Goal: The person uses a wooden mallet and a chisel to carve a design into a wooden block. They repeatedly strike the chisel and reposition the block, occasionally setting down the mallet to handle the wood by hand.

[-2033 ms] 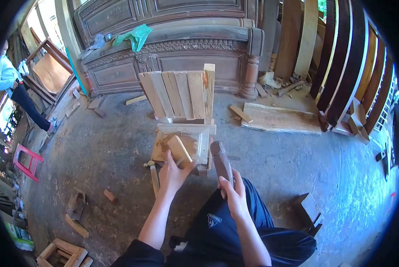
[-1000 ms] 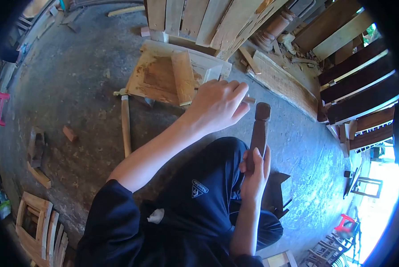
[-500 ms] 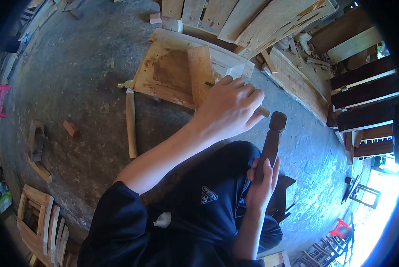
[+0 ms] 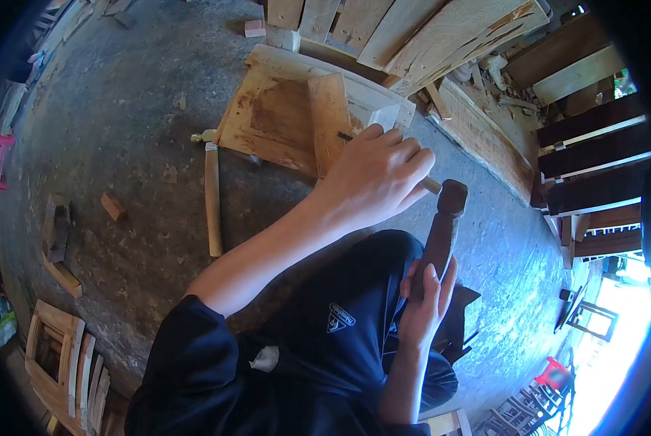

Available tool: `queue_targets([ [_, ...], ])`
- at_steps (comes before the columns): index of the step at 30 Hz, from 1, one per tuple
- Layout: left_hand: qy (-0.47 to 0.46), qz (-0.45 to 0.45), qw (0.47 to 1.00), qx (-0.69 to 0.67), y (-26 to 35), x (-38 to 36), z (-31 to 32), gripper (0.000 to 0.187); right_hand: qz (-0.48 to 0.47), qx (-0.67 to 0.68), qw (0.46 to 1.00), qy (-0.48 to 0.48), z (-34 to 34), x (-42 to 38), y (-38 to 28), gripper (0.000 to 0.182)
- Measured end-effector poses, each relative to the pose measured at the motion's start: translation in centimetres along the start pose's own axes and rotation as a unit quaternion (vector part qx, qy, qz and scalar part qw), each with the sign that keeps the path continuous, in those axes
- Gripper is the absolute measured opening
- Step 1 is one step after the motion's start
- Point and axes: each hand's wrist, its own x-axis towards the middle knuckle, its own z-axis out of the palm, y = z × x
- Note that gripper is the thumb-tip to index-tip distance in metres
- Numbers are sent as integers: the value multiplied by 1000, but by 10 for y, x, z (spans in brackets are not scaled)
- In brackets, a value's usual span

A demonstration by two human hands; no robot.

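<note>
My left hand [image 4: 376, 174] is closed around a chisel [image 4: 431, 185]; its wooden handle end sticks out on the right and a dark tip shows on the left. That tip is at a wooden piece [image 4: 329, 109] lying across a low wooden block or bench [image 4: 267, 120] with brown stains. My right hand [image 4: 427, 301] grips a dark wooden mallet [image 4: 442, 232] upright in the view, its head beside the chisel's handle end. Whether they touch is hard to tell. A hammer [image 4: 213, 196] with a pale wooden handle lies on the floor left of the bench.
Boards [image 4: 413, 33] stand at the top, with a long plank [image 4: 485, 138] on the floor to their right. At left lie a small wood block [image 4: 113, 206], a hand plane [image 4: 57, 229] and stacked wooden frames [image 4: 64, 356]. Dark slats [image 4: 594, 156] stand at right.
The mallet head has shifted very slightly up toward the chisel's handle end. My left hand keeps its hold on the chisel, nearly unmoved.
</note>
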Motion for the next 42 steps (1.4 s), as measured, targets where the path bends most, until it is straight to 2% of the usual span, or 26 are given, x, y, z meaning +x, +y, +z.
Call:
queue_targets([
  [6, -4, -4, 1000, 0, 1, 1, -2, 33, 6, -3, 1000, -20, -3, 2, 3, 52],
  [9, 10, -2, 1000, -4, 0, 1, -1, 29, 6, -5, 1000, -18, 0, 2, 3, 46],
  [12, 10, -7, 1000, -7, 0, 0, 0, 28, 6, -14, 1000, -23, 0, 1, 4, 52],
  [20, 23, -15, 999, 24, 0, 1, 0, 30, -2, -16, 1000, -20, 0, 0, 2, 53],
  [24, 12, -15, 999, 42, 0, 2, 0, 31, -50, 6, 999, 11, 0, 3, -10, 40],
  [25, 10, -16, 999, 48, 0, 2, 0, 31, -72, -4, 997, 7, -6, 7, -10, 49],
  [33, 106, -27, 993, 45, 2, 8, 0, 21, -229, 125, 958, 118, 4, 7, -31, 43],
  [36, 117, -22, 992, 45, 0, 8, 0, 22, -278, 155, 945, 69, 5, 5, -39, 44],
  [37, 117, -20, 992, 45, 0, 8, 0, 22, -289, 127, 946, 72, 10, 1, -41, 40],
  [40, 137, -21, 990, 30, 0, 10, -1, 22, -265, 121, 952, 99, 14, -2, -31, 41],
  [42, 141, -28, 989, 32, 0, 10, 1, 21, -243, 31, 969, 34, 18, -8, -20, 42],
])
